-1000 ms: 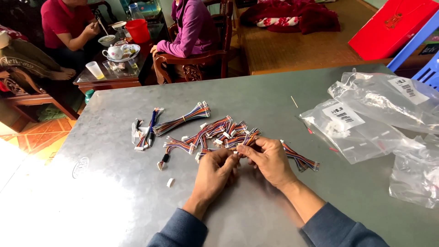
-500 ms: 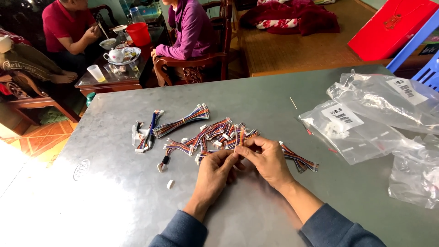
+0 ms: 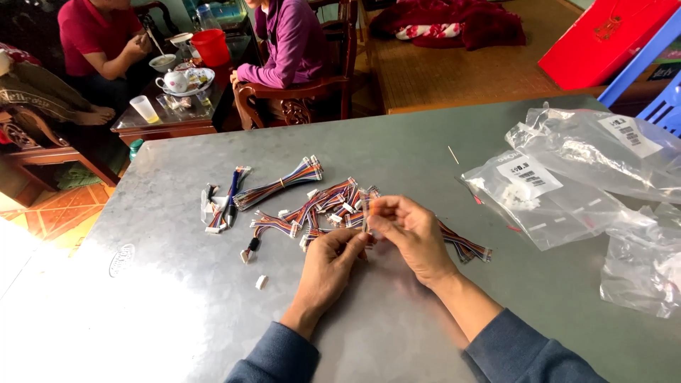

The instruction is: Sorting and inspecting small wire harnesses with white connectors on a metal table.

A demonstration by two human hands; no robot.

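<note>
On the far left of the grey metal table (image 3: 177, 312), a small group of wire harnesses with a dark blue lead (image 3: 225, 202) lies apart, and just below it a loose white connector housing (image 3: 261, 281) sits alone. Next comes a longer bundle of multicoloured wires (image 3: 280, 184), then the main heap of short ribbon harnesses (image 3: 319, 209), all tipped with white plugs. The left hand (image 3: 328, 266) is curled, its thumb and fingertips pinched on the lower end of one short harness (image 3: 367, 216), which stands nearly upright between the two hands just above the heap. The right hand (image 3: 411, 237) pinches the upper end with thumb and forefinger, other fingers loosely bent. This piece looks very light and floppy (the thin wires would bend at any touch), so the stiff white plug ends seem the surer places to grip. Further right, more harnesses (image 3: 464, 247) trail from under the right hand, and clear plastic bags (image 3: 560, 191) with white labels lie crumpled.
</note>
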